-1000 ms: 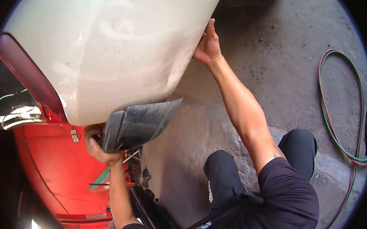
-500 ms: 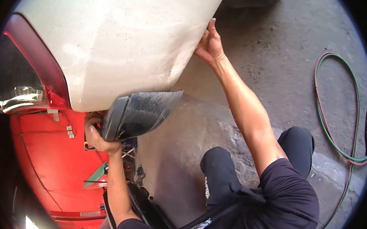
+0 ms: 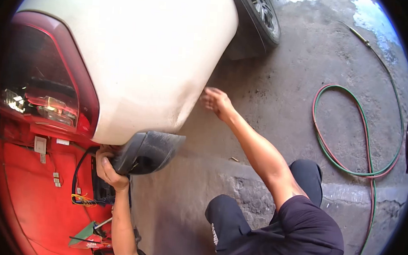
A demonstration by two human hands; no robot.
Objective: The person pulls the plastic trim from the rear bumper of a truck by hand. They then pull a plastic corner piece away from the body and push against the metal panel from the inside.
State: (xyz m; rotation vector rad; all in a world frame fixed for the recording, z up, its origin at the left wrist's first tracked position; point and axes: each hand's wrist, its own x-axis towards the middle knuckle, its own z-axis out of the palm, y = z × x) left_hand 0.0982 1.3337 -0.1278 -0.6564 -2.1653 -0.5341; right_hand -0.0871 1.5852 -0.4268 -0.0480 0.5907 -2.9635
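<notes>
A dark grey plastic bumper corner [image 3: 154, 152] sits beneath the lower edge of a white car body panel [image 3: 147, 69]. My left hand [image 3: 112, 169] grips its left end, the thumb on the outer face and the fingers partly hidden behind. Beside the panel's right edge is my right hand [image 3: 216, 102], its fingers loosely apart and blurred by motion, with nothing seen in them. A red tail light [image 3: 84, 82] borders the panel on the left.
A wheel [image 3: 264, 13] shows at the top, past the panel. On the concrete floor, a red and green hose [image 3: 319, 133] lies looped at right. Below the tail light, a red surface [image 3: 29, 197] carries wires and small connectors [image 3: 56, 180]. A green and red item [image 3: 87, 236] lies lower.
My right hand has moved down along the panel's edge and come off it. My left hand still holds the bumper corner. The view has shifted, bringing the wheel and more hose into sight.
</notes>
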